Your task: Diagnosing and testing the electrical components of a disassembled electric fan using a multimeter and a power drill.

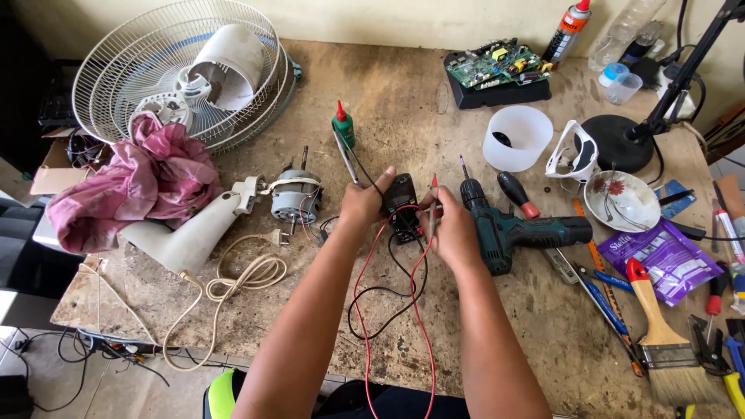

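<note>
Multimeter mid-bench between left hand, fingers closed on black probe, and right hand, pinching red probe; tangled leads might snag and tug it.

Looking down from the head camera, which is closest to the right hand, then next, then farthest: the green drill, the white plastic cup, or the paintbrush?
From the right hand:
1. Green drill, lying just beside the hand on its right.
2. White plastic cup, farther back on the table.
3. Paintbrush, far off near the right edge.
</note>
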